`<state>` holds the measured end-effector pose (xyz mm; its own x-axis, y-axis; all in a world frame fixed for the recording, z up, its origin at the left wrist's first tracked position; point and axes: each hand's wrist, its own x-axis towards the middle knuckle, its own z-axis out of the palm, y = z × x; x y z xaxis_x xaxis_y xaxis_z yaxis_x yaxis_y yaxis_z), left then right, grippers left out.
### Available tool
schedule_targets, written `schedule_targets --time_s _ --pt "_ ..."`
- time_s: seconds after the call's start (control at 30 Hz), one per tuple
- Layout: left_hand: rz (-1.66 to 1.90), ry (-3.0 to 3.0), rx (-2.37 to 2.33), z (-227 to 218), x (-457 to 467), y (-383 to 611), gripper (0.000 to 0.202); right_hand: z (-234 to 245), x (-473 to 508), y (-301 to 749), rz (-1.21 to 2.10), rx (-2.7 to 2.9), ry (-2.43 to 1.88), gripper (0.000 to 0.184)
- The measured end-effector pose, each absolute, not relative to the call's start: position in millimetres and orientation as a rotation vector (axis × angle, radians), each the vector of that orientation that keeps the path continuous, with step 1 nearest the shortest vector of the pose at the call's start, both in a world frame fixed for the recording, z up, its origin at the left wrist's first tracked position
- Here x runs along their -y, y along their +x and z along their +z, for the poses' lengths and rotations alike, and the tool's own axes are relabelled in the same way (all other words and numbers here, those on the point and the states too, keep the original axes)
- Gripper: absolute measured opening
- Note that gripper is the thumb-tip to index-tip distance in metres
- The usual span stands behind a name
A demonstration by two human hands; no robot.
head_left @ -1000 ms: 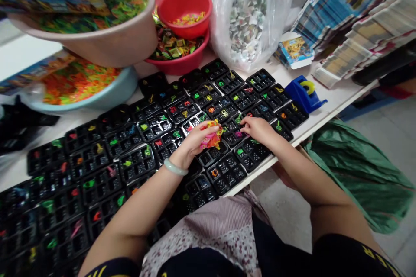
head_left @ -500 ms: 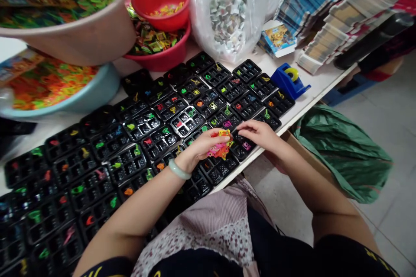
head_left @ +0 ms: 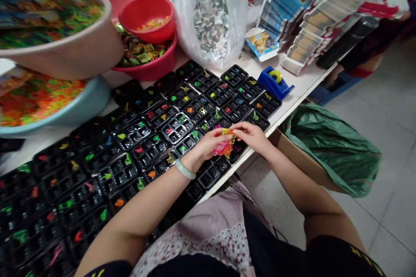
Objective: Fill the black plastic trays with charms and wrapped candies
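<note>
A bunch of small plastic toy pieces [head_left: 225, 148] in pink, orange and yellow is gripped in my left hand [head_left: 206, 144], which has a pale bangle at its wrist. My right hand [head_left: 252, 136] meets the bunch from the right, thumb and fingertips pinched on a piece at its upper edge. Both hands are over the front rows of black compartment trays [head_left: 212, 175]. Many trays, such as the glossy black tray [head_left: 178, 128], hold one or two small coloured pieces in their compartments. My hands hide some trays beneath them.
Tubs stand at the back left: a beige tub [head_left: 81, 52], a blue tub [head_left: 95, 99] and a red bowl [head_left: 147, 15]. Behind the trays are a clear bag [head_left: 211, 21], card stacks [head_left: 312, 34] and a blue tape dispenser [head_left: 274, 84]. A green sack [head_left: 338, 151] lies beyond the table edge.
My right hand has closed in on the bunch; its fingers were apart from it before and now touch it. The camera view has shifted, so the table contents appear further left.
</note>
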<state>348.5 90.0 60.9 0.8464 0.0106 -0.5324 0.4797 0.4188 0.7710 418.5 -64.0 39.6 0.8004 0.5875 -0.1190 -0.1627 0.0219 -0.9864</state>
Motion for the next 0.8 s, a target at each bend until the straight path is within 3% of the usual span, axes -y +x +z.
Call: schedule_targets --time_s 0.23,0.5,0.8 --pt "-0.317 1.129 -0.474 61.6 -88.3 353.2 0.039 33.7 68.6 424.8 0.591 0.361 -1.369 0.026" --pt "-0.414 1.115 -0.454 66.8 -91.9 357.7 0.035 48.2 104.2 448.3 0.049 0.555 -1.798 0.015" --pt "-0.363 1.073 -0.484 64.8 -92.9 359.7 0.034 -3.4 131.5 465.1 -0.049 0.497 -2.279 0.019"
